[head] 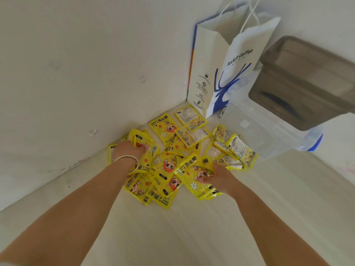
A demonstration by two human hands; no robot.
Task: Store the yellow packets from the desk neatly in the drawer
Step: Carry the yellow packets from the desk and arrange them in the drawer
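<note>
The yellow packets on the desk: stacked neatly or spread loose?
Spread loose. The yellow hand-warmer packets lie scattered and overlapping at odd angles on the desk, some face down; each hand grips a few.

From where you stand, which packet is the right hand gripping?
Start at the tall white Luckin Coffee bag in the desk's corner and come down across the yellow pile. The right hand pinches a hand warmer packet, face up and lifted above its flat neighbours.

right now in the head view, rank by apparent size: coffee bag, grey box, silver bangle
1. coffee bag
2. grey box, partly cropped at the frame edge, so its rank against the bag is unsure
3. silver bangle
</note>
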